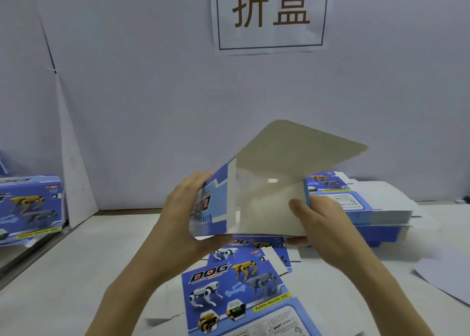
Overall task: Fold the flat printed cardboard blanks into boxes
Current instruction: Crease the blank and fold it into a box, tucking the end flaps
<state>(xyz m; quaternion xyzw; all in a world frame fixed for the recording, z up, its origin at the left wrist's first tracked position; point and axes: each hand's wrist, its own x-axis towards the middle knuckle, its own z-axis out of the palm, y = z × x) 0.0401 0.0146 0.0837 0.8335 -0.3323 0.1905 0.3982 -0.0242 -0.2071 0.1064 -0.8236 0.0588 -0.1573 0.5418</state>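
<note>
I hold a partly folded blue printed box (256,203) above the table, its open end toward me and its grey inside showing. One large grey flap (300,150) stands up and back from it. My left hand (185,223) grips the box's left printed wall, fingers over the top and thumb below. My right hand (323,223) grips the right wall, thumb inside the opening. Flat printed blanks (244,295) with robot dogs and the word DOG lie on the table under my hands.
A stack of flat blanks (361,208) sits at the back right. A finished blue box (30,208) stands at the left by the wall. A paper sign (270,15) hangs on the back wall. A white sheet (447,279) lies at the right edge.
</note>
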